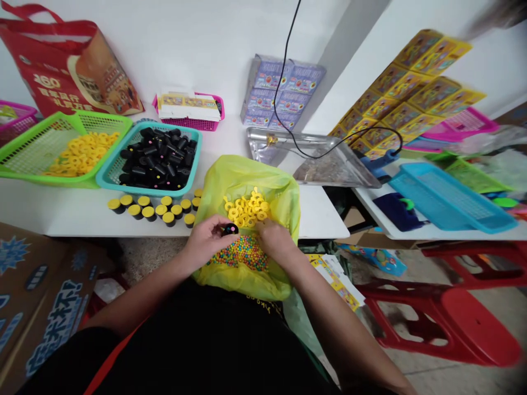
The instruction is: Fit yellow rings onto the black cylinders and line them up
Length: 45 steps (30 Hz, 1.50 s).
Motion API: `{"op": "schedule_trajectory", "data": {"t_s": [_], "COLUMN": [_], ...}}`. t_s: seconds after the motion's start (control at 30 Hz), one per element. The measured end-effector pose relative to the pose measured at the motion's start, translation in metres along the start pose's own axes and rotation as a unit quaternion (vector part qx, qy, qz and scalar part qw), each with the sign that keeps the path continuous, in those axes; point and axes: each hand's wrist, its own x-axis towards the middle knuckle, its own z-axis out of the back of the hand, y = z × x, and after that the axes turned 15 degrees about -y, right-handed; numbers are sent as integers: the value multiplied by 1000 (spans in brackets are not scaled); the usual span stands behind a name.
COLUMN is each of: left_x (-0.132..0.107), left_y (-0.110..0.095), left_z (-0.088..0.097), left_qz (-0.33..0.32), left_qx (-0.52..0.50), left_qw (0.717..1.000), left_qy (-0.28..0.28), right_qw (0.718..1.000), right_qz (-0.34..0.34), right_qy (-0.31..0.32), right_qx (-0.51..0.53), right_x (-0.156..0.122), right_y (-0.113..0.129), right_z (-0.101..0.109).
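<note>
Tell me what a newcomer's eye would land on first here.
Probably the bright yellow plastic liner in the middle, with yellow ring pieces toward its far side and many-coloured beads nearer the person. Over it, the left hand holds a small black container, and the right hand is beside the ring pieces. Next, perhaps, come the big red bag at upper left and the red stool at lower right.

Illumination is bright and diffuse across the white wall [197,49]; a grey shadow band runs down beside the pillar. The metal tray [263,152] shows specular glare. Central yellow plastic rings [247,209] remain distinguishable. Wide-angle distortion stretches the periphery; the red stool [480,323] and yellow boxes [407,90] appear blurred. The black shirt [206,340] retains little detail.
</note>
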Motion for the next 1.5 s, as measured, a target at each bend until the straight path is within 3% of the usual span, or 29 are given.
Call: {"op": "schedule_trajectory", "data": {"t_s": [0.37,0.6,0.7,0.77,0.83,0.9,1.0,1.07,1.2,1.27,1.33,1.5], "left_x": [0,1,1,0,0,0,0,-1,-4,-6,-7,-8], "left_y": [-3,1,2,4,5,5,6,6,2,-2,-6,-9], "left_z": [-1,-1,-1,-1,-1,-2,-3,-4,-6,-6,-6,-6], "left_qz": [25,14,20,23,21,7,-5,6,36,46,45,35], "left_qx": [-12,-4,11,26,41,57,80,77,41,26,12,-14], "left_qw": [1000,1000,1000,999,999,998,996,996,996,995,996,997], "left_qy": [1,5,6,7,11,15,29,48,75,82,82,71], "right_qw": [999,999,988,946,862,759,633,586,536,525,542,609], "right_qz": [-4,2,-51,-117,-171,-194,-215,-231,-261,-268,-266,-206], "right_qy": [37,17,-23,-70,-105,-130,-157,-168,-203,-230,-234,-165], "right_qx": [23,51,141,293,466,608,727,758,777,774,762,748], "right_x": [0,-2,-1,-2,-3,-6,-10,-11,-13,-14,-16,-24], "right_y": [2,-3,-10,-13,-14,-10,2,11,25,27,27,23], "right_z": [4,1,-2,-3,-2,0,7,13,25,28,30,32]}}
